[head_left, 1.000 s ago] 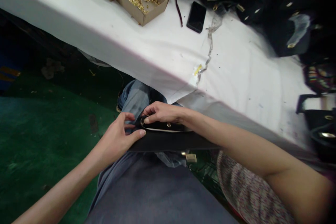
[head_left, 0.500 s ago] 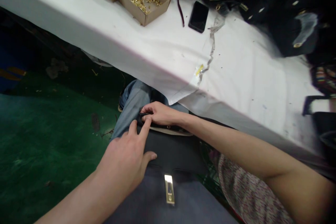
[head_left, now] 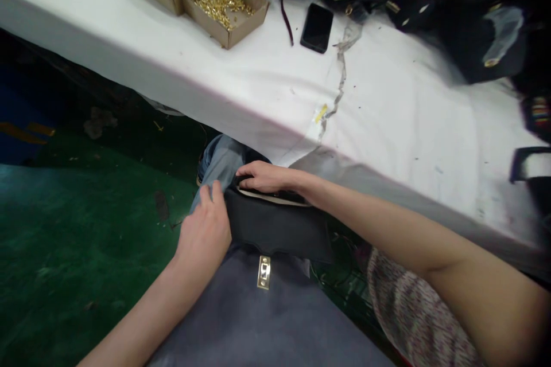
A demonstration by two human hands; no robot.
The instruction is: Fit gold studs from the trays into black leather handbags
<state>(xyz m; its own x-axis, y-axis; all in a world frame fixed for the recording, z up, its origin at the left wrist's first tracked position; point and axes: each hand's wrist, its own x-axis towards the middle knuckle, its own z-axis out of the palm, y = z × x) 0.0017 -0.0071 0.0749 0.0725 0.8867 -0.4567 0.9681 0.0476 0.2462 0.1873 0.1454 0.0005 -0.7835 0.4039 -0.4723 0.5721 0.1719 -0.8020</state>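
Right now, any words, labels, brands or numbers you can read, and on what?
None that I can read.
Phone: dark face, no legible mark.
Gold clasp plate on the black bag: no lettering I can make out.
Cardboard boxes: no print visible.
Yellow strip: too small to tell.
Blue object, left edge: orange-yellow bands, too blurred to read as text.

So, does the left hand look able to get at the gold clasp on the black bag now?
Probably yes. The gold clasp lies uncovered at the near edge of the black bag, the left hand is at its side, nothing visible stands between them; the right hand is at the opening.
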